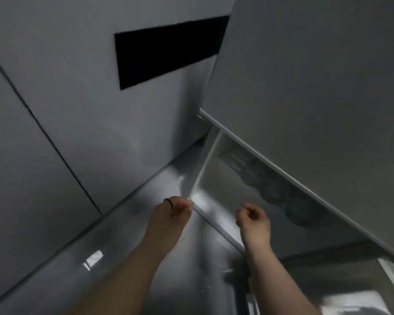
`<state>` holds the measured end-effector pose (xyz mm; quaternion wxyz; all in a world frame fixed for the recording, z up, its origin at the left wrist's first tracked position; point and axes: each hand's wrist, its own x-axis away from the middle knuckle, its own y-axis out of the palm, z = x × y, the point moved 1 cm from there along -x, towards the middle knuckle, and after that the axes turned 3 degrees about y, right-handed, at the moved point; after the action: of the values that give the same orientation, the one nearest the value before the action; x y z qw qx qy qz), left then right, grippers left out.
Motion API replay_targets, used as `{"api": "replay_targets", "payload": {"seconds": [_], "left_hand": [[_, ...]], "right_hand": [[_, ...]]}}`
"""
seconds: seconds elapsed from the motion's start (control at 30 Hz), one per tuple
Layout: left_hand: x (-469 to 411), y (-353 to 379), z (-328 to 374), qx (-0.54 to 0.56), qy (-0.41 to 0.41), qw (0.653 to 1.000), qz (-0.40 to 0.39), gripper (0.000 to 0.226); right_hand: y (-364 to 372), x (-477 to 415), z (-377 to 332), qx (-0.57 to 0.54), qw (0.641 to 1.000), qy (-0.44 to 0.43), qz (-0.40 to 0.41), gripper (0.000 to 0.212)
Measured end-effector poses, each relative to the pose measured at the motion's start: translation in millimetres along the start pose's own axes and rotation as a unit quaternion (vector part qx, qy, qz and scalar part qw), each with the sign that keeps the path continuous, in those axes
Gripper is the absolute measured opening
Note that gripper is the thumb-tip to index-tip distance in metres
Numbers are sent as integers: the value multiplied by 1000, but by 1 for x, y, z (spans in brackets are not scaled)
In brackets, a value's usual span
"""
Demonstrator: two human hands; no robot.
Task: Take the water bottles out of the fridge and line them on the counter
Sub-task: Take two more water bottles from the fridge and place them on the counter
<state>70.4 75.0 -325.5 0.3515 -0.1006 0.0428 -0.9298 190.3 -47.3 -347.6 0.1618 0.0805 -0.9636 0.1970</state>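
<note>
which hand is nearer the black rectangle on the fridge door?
Left. The left hand is below the black rectangle, at the door's edge; the right hand sits farther right.

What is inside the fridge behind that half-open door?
Through the gap beside the fridge door only a pale inner wall and a blurred grey patch show. No bottles are visible; the door covers the rest.

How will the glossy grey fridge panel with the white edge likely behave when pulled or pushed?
Probably stiff: the glossy grey fridge panel looks flat, its white edge straight. Likely slippery on the face, given the bright reflections; the left hand curls at the edge instead. Perhaps heavy: the right hand is curled close by too.
</note>
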Motion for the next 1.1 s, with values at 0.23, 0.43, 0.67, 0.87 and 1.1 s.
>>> {"api": "replay_targets", "payload": {"seconds": [0.23,0.43,0.67,0.87,1.1], "left_hand": [[-35,29,-83,-7,-17,1000,-8,30],[-46,58,-76,25,-13,998,-53,29],[-47,64,-88,37,-31,996,-72,25],[-45,55,-93,31,-64,994,-85,22],[-46,81,-61,166,-105,965,-172,13]], "right_hand": [[14,-36,35,22,982,-110,152,33],[3,-61,6,196,904,-242,292,45],[-12,-103,-15,284,935,-47,207,73],[-19,-112,-7,139,964,-16,224,72],[-2,-35,11,-218,947,-11,238,40]]}}
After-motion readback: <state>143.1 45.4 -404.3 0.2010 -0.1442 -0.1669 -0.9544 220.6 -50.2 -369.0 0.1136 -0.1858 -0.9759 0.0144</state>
